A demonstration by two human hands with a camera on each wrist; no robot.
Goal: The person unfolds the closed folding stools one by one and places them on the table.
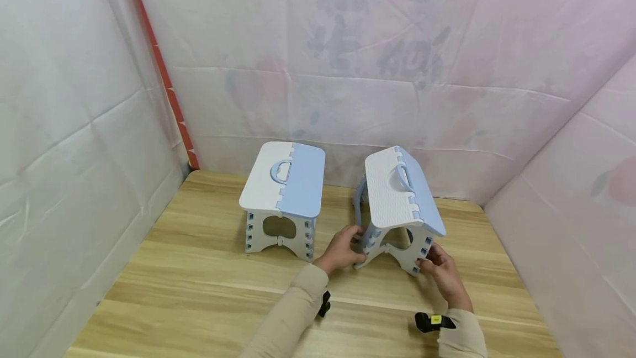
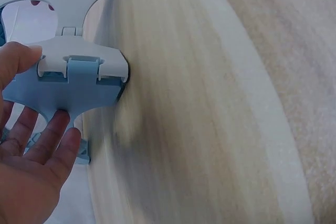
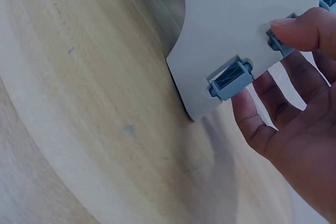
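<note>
A blue and white folding stool [image 1: 392, 198] stands on the right part of the table, its two top halves tented along the middle hinge. Its leg on the left is gripped low down by my left hand [image 1: 340, 250]; in the left wrist view the thumb lies on the white panel and the fingers reach across the blue side panel [image 2: 68, 95]. On the opposite side, my right hand [image 1: 445, 276] holds the white leg [image 3: 220, 30], thumb at a blue hinge and fingers round the outer edge. A second folding stool [image 1: 304, 181] stands unfolded to the left, flat-topped, with no hand on it.
The wooden table [image 1: 189, 291] carries both stools. Pale printed sheeting [image 1: 348, 70] hangs behind, close to the stools, and along both sides. A red strip [image 1: 161, 70] runs down the back left corner.
</note>
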